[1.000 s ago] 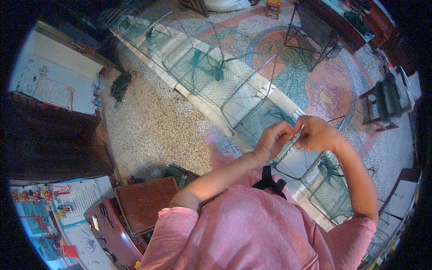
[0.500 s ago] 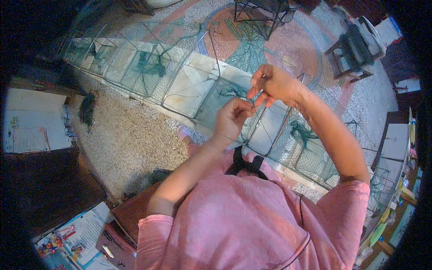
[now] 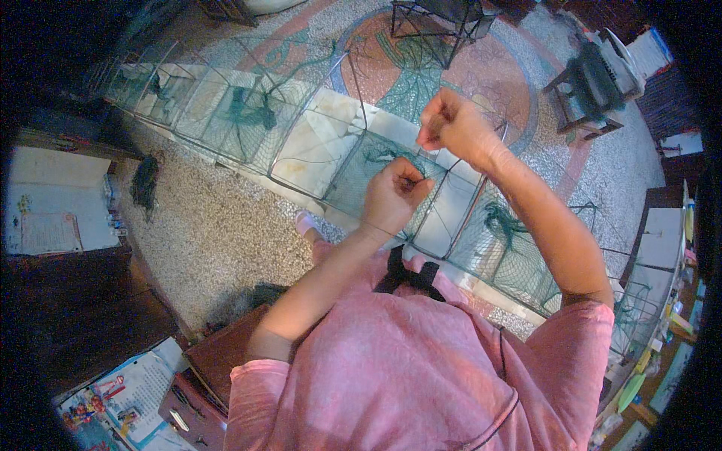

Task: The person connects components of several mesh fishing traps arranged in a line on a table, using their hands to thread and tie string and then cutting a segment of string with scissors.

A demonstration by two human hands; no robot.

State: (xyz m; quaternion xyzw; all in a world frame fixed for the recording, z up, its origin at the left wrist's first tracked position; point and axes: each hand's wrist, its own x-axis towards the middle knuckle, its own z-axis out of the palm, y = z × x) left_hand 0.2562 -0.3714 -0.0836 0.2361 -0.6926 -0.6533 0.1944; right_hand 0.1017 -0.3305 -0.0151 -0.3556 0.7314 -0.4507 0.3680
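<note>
Green framed net (image 3: 353, 184), one, stretched along the floor (image 3: 226, 218) beneath my two hands.
Left to right: dark bundle (image 3: 144, 184), one, on the near side of the net's left end; my left hand (image 3: 389, 200), raised over the net, fingers curled closed; black-framed chair (image 3: 442, 28), one, beyond the net; my right hand (image 3: 464, 137), raised over the net, fingers bent in and closed, whether on any thread I cannot tell for either; dark stool (image 3: 587, 98), one, beyond the net's right part.
</note>
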